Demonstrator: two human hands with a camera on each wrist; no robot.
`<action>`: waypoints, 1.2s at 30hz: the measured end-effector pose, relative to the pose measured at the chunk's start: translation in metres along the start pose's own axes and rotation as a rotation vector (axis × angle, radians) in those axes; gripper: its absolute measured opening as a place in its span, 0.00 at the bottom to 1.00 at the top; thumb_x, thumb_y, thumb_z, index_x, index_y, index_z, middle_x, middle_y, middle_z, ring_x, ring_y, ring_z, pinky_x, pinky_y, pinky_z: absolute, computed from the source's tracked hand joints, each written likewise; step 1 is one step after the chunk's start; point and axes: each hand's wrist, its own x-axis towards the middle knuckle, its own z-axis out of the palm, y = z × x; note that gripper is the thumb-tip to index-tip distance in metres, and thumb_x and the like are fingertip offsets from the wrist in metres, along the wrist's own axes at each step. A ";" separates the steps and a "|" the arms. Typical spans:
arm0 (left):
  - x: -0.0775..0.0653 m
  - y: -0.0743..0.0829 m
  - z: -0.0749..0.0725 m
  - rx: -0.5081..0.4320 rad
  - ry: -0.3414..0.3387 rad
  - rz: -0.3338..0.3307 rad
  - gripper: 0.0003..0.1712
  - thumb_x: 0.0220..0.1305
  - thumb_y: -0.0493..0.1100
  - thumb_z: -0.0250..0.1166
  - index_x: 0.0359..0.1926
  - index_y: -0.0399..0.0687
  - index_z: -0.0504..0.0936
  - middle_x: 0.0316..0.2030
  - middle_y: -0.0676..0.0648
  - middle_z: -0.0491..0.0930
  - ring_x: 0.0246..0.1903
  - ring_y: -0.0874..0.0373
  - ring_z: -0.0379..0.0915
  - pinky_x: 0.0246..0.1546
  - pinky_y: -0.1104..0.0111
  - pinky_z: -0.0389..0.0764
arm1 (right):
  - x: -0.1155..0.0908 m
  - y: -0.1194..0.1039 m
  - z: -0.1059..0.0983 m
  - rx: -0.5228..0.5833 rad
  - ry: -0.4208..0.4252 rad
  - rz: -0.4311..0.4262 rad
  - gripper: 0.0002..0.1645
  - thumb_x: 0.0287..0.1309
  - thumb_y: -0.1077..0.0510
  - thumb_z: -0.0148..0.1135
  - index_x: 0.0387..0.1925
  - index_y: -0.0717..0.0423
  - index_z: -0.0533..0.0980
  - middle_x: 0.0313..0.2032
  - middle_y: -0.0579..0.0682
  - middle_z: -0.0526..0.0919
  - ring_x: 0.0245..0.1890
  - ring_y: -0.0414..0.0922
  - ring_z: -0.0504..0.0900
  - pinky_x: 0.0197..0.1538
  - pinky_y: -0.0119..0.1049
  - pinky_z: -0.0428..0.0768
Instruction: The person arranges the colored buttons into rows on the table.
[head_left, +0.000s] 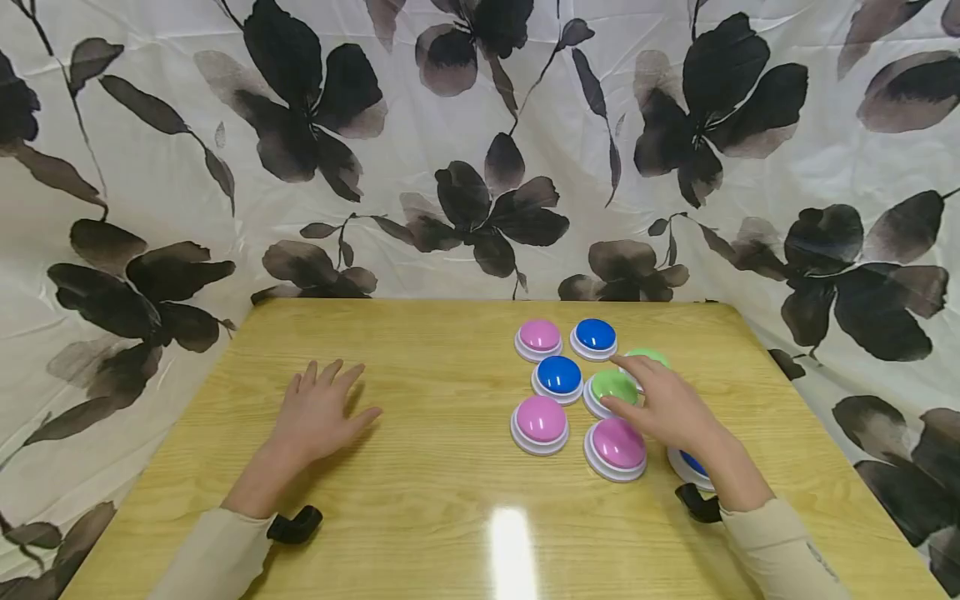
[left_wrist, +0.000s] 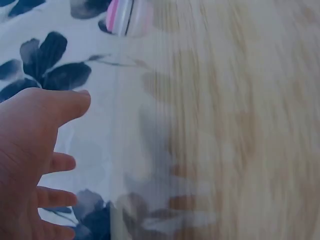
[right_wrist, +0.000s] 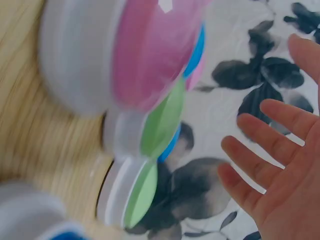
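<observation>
My right hand [head_left: 667, 404], fingers spread, hovers over a cluster of round push buttons with coloured domes on white bases. Beneath it are a near green button [head_left: 611, 385] and a far green button [head_left: 649, 356], partly hidden. A pink button [head_left: 618, 443] sits just in front of the hand, and a blue button [head_left: 692, 463] lies half covered by the wrist. In the right wrist view the fingers [right_wrist: 270, 170] stand apart from the domes, holding nothing. On the left, my left hand [head_left: 315, 417] hangs over the bare wood with fingers spread, also holding nothing.
Further buttons stand left of the right hand: two pink ones, the nearer pink button [head_left: 541, 419] and the farther pink button [head_left: 539, 336], plus a middle blue button [head_left: 559, 375] and a back blue button [head_left: 596, 335]. A flowered curtain [head_left: 420, 133] surrounds the wooden table [head_left: 405, 500].
</observation>
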 end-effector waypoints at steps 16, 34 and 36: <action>0.015 0.059 0.005 -0.069 -0.032 0.197 0.36 0.61 0.62 0.64 0.63 0.47 0.74 0.61 0.36 0.70 0.60 0.36 0.64 0.54 0.39 0.67 | 0.019 -0.033 0.027 0.321 -0.150 -0.091 0.33 0.55 0.51 0.72 0.58 0.62 0.74 0.54 0.57 0.79 0.52 0.56 0.76 0.54 0.54 0.76; 0.035 0.121 0.022 -0.366 -0.181 0.344 0.38 0.59 0.60 0.68 0.65 0.46 0.72 0.59 0.47 0.73 0.59 0.52 0.68 0.60 0.57 0.69 | 0.023 -0.042 0.043 0.285 -0.193 -0.004 0.40 0.44 0.49 0.79 0.57 0.62 0.75 0.52 0.55 0.80 0.51 0.54 0.78 0.52 0.48 0.78; 0.036 0.124 0.027 -0.393 -0.185 0.343 0.38 0.59 0.60 0.68 0.65 0.47 0.72 0.59 0.47 0.73 0.59 0.52 0.68 0.61 0.58 0.68 | 0.023 -0.044 0.045 0.282 -0.209 0.020 0.40 0.43 0.49 0.79 0.57 0.62 0.75 0.52 0.54 0.80 0.51 0.54 0.78 0.52 0.47 0.78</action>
